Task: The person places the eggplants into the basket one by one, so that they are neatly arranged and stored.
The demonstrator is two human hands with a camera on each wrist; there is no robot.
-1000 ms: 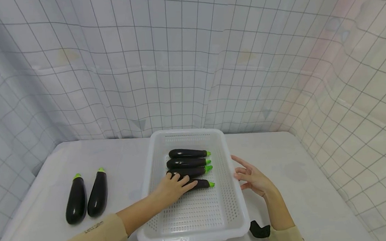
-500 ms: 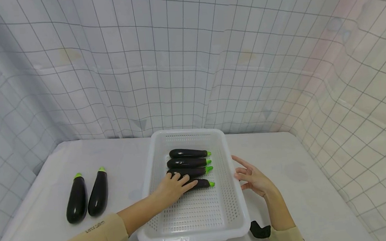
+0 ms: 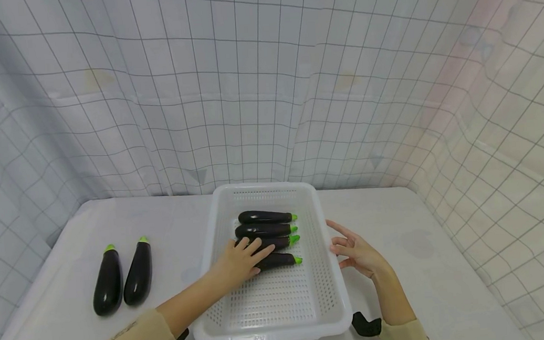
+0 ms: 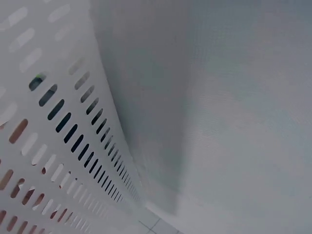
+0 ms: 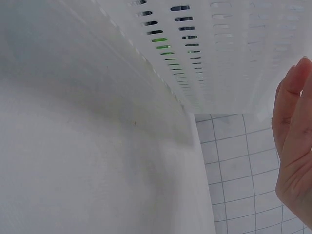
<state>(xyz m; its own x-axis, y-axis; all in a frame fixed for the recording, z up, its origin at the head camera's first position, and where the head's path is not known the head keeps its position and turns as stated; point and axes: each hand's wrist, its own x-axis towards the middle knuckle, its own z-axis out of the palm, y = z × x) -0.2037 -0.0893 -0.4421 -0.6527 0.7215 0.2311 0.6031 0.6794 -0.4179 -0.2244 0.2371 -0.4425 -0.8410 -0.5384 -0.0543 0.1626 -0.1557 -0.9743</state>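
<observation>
A white perforated plastic basket (image 3: 283, 336) stands on the table. Crosswise inside it lie a far eggplant (image 3: 264, 216), a second eggplant (image 3: 263, 230), a third eggplant (image 3: 278, 243) and a nearest eggplant (image 3: 279, 260), green stems to the right. My left hand (image 3: 240, 259) rests with spread fingers over the blunt ends of the nearer two, hiding those ends. My right hand (image 3: 359, 251) is at the basket's right side, fingers loosely bent with tips at the wall. In the left wrist view, dark eggplant shows through the basket wall (image 4: 109, 124); the right wrist view catches part of my right hand (image 5: 295, 141).
Left of the basket, a left eggplant (image 3: 107, 284) and a slimmer eggplant (image 3: 138, 274) lie side by side on the white tabletop (image 3: 421, 265). A black object (image 3: 366, 325) sits by the right forearm. White grid-patterned curtains (image 3: 258, 102) enclose the back and sides.
My left hand has shifted slightly back and to the left, with its fingers now more over the third eggplant, uncovering more of the nearest one. The right hand and basket stay put.
</observation>
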